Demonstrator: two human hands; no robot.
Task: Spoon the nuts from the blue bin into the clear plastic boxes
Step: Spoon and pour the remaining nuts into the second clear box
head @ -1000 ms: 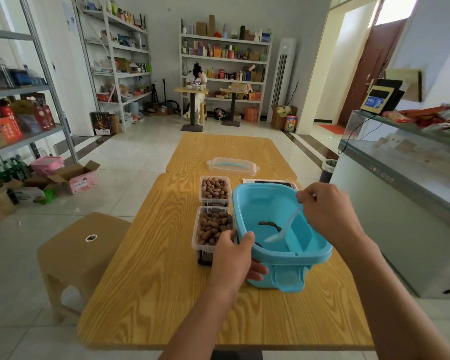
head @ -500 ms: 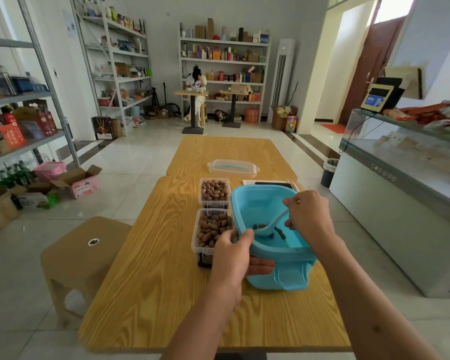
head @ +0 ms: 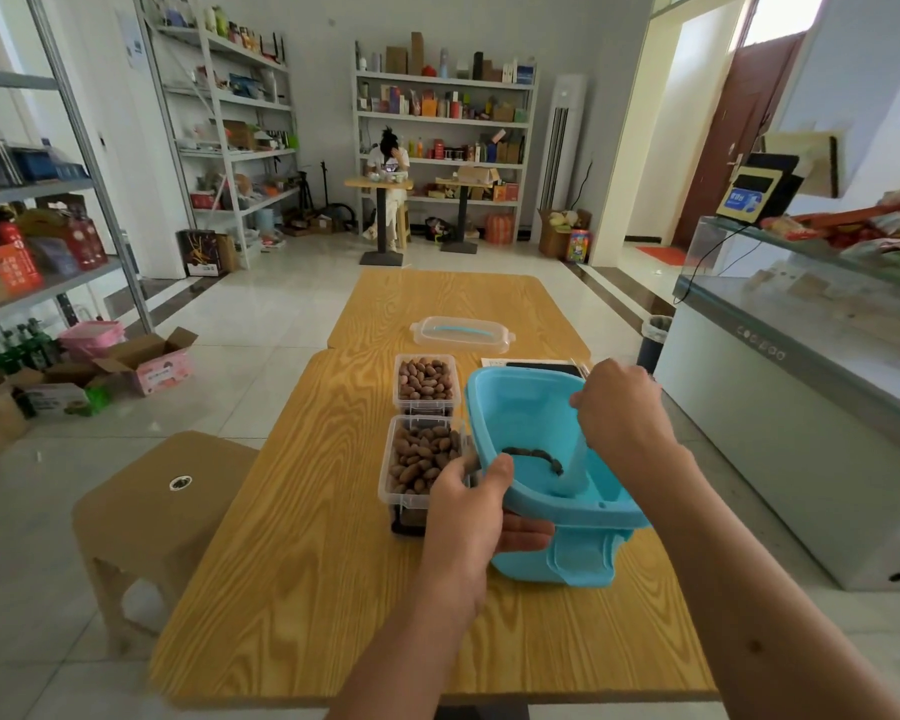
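Left hand (head: 466, 504) round bin (head: 520, 407); right hand (head: 619, 407) round spoon (head: 575, 459)

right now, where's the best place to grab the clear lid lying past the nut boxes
Take the clear lid by one short end tab, coming from above on its right side. It lies flat and apart from the boxes on the table, so its edges are free.

Two clear boxes (head: 426, 385) (head: 421, 462), one blue bin (head: 531, 439), one lid (head: 461, 334), one spoon (head: 575, 462), two hands (head: 468, 504) (head: 622, 410).

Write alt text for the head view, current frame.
A left hand grips the tilted blue bin while the right hand works a clear spoon through its last nuts; two nut-filled clear boxes sit beside it.
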